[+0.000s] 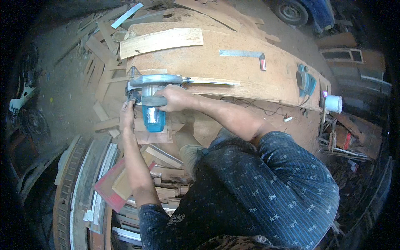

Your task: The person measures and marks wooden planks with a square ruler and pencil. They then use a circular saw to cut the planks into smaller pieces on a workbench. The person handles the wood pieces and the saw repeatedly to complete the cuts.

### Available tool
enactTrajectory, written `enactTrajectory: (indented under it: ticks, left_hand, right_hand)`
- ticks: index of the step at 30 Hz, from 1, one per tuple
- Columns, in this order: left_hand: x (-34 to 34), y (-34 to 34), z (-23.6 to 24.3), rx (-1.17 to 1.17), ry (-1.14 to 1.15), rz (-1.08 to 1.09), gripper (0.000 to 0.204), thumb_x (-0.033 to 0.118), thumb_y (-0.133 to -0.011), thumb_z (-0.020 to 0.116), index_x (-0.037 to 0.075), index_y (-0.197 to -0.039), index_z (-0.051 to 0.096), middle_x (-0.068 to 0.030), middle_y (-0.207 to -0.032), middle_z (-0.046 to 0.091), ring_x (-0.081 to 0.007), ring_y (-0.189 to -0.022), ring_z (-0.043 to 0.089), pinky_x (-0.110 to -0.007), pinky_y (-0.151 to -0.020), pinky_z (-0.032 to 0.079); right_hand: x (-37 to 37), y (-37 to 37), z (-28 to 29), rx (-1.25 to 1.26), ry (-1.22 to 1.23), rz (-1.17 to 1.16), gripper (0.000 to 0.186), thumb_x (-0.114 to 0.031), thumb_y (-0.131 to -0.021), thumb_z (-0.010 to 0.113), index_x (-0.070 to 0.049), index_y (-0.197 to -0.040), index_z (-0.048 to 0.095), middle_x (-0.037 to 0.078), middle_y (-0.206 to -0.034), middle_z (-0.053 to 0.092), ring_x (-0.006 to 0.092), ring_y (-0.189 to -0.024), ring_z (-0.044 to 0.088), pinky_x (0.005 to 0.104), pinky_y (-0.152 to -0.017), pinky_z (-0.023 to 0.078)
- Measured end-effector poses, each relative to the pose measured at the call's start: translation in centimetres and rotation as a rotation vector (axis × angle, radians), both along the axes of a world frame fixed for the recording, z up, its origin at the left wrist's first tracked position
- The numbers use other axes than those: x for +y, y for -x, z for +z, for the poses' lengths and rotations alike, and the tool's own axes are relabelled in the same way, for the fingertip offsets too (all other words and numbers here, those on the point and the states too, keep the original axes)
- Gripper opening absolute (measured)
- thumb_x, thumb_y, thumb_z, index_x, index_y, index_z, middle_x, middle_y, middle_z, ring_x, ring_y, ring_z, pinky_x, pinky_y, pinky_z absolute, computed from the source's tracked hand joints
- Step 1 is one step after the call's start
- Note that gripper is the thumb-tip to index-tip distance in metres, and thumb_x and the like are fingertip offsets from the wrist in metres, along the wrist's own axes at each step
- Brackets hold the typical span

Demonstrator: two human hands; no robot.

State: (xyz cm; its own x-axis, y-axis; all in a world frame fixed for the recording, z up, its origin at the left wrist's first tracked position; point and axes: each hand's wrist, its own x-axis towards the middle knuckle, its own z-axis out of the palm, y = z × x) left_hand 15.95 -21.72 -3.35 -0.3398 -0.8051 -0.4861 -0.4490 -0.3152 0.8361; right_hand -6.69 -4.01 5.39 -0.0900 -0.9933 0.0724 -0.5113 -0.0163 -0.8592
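A circular saw [154, 121] with a teal motor body and a curved, clear-grey blade guard lies across the near left end of a wooden workbench [246, 73]. My right hand [177, 98] is wrapped round its dark handle. At the saw's left end, my left hand [126, 114] is closed against the base; whether it also grips wood beneath is hidden. A narrow wooden strip [212, 81] runs right from the saw along the bench's near side. The saw covers the strip's left part, and the blade itself is not visible.
A pale board [162, 41], a metal try square [241, 54] and a teal power planer [306, 81] lie on the bench. A cable [266, 109] trails below its near edge. Offcuts [100, 50] litter the left floor; stacked timber [83, 187] lies lower left. A white bucket [333, 103] stands right.
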Motion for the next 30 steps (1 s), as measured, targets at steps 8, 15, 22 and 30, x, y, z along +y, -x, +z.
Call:
enactTrajectory:
  ticks: [8,15,22,30]
  left_hand:
    - [-0.3,-0.1,0.7,-0.059,0.030,0.019,0.025,0.034,-0.095,0.066,0.010,-0.095,0.068,0.0037,-0.068,0.054,-0.0061,-0.050,0.045,-0.025,-0.047,0.035]
    - [0.5,0.7,2.7,-0.043,0.020,0.062,0.021,0.030,-0.094,0.066,0.010,-0.091,0.068,0.0040,-0.067,0.055,-0.0063,-0.049,0.042,-0.027,-0.045,0.030]
    - [12.0,5.4,12.0,0.049,0.236,-0.008,0.026,0.024,-0.093,0.073,0.007,-0.112,0.067,-0.0023,-0.088,0.070,-0.0085,-0.069,0.060,-0.024,-0.051,0.043]
    - [29.8,21.1,3.9,0.286,-0.089,0.315,0.042,0.040,-0.105,0.058,0.001,-0.118,0.065,-0.0075,-0.092,0.069,-0.0085,-0.068,0.064,-0.023,-0.057,0.051]
  right_hand:
    - [-0.9,-0.1,-0.2,0.037,0.005,0.069,0.028,-0.026,-0.078,0.077,-0.002,-0.089,0.069,0.024,-0.086,0.070,0.0427,-0.083,0.068,0.0501,-0.075,0.053]
    - [0.6,0.7,0.7,-0.094,0.005,0.075,0.031,-0.025,-0.081,0.076,-0.002,-0.099,0.070,0.025,-0.090,0.071,0.0425,-0.087,0.069,0.0487,-0.079,0.055]
    - [13.5,6.5,7.1,-0.010,0.136,0.037,0.041,-0.020,-0.077,0.078,-0.004,-0.114,0.070,0.021,-0.100,0.073,0.0371,-0.092,0.072,0.0468,-0.082,0.056]
    - [40.9,21.7,15.3,0.227,-0.165,-0.224,0.048,-0.017,-0.068,0.081,-0.003,-0.113,0.072,0.024,-0.102,0.073,0.0423,-0.094,0.070,0.0468,-0.085,0.056]
